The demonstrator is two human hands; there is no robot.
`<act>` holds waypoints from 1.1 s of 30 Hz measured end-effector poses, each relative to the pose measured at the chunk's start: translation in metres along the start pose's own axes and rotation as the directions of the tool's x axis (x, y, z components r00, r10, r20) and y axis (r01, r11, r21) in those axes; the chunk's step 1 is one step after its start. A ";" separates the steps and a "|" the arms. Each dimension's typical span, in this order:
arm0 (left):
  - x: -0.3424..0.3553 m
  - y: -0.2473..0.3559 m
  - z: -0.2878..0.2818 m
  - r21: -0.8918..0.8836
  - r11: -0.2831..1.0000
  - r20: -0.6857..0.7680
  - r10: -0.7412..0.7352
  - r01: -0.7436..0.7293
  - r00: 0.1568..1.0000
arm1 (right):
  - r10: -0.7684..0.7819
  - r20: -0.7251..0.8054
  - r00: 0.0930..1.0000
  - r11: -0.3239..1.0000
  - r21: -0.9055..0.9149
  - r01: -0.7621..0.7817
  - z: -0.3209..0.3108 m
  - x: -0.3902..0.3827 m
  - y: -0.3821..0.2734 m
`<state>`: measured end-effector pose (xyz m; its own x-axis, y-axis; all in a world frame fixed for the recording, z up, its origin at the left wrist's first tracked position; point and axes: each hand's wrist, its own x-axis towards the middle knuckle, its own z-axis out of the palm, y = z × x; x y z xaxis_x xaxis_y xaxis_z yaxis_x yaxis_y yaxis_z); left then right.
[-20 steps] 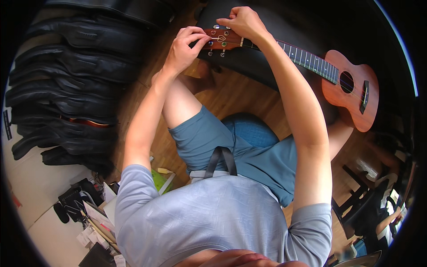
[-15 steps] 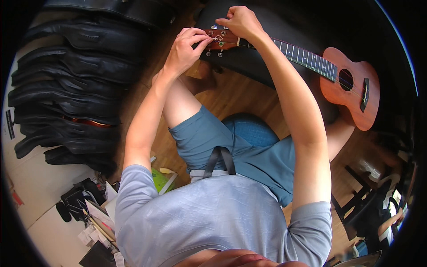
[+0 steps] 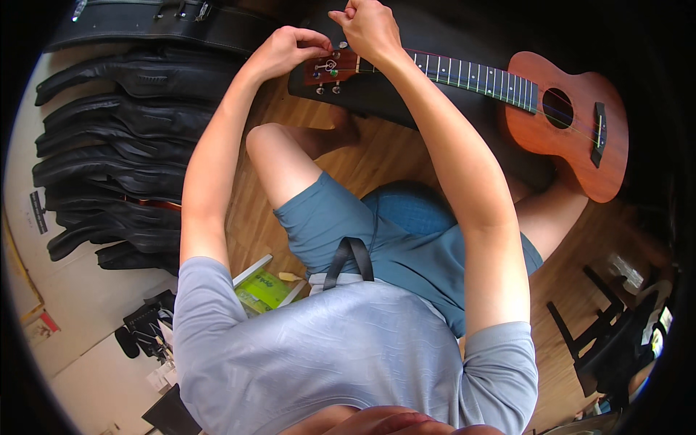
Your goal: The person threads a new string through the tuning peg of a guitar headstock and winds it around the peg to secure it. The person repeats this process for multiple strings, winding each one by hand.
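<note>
A brown ukulele (image 3: 580, 109) lies on a black padded surface (image 3: 406, 105), its neck pointing left and its body to the right. My left hand (image 3: 284, 52) is at the far edge of the headstock (image 3: 319, 72), thumb and fingers pinched together beside a tuning peg. Whatever lies between those fingertips is too small to make out. Over the nut end of the neck, my right hand (image 3: 368, 30) is raised with its fingers curled closed. Its grip is turned away, so anything inside is hidden. Silver tuning pegs (image 3: 328, 90) stick out on the near side.
Black instrument bags (image 3: 130, 123) are stacked at the left, with a black hard case (image 3: 152, 25) behind them. A blue round seat (image 3: 409, 206) is under me. On the wooden floor stand a green packet (image 3: 264, 290) and, at right, a dark chair frame (image 3: 587, 319).
My left hand has shifted from over the headstock's face to its far edge. My right hand has moved left and up. The whole view has shifted slightly.
</note>
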<state>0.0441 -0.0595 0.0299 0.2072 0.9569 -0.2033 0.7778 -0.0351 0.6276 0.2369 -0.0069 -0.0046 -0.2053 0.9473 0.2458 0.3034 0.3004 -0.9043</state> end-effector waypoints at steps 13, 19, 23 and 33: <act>0.041 -0.043 -0.004 -0.210 0.977 0.139 0.045 -0.015 0.989 | 0.021 0.214 0.977 0.979 -0.202 0.023 -0.001 -0.003 0.002; 0.031 -0.056 0.002 -0.262 0.965 0.016 0.023 -0.018 1.000 | 0.048 0.232 0.972 0.908 -0.415 0.054 0.004 -0.004 -0.002; 0.023 -0.073 0.005 -0.278 0.961 -0.026 -0.011 0.003 1.000 | 0.085 0.343 0.935 0.882 -0.463 0.090 -0.002 -0.006 -0.007; 0.008 -0.075 0.018 -0.243 0.969 -0.129 0.007 -0.038 0.992 | 0.099 0.467 0.878 0.846 -0.504 0.173 0.003 -0.005 -0.014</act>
<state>-0.0020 -0.0539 -0.0323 0.1341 0.9859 -0.1003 0.6020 -0.0006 0.7985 0.2312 -0.0160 0.0062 -0.5851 0.8101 -0.0370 0.6904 0.4737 -0.5467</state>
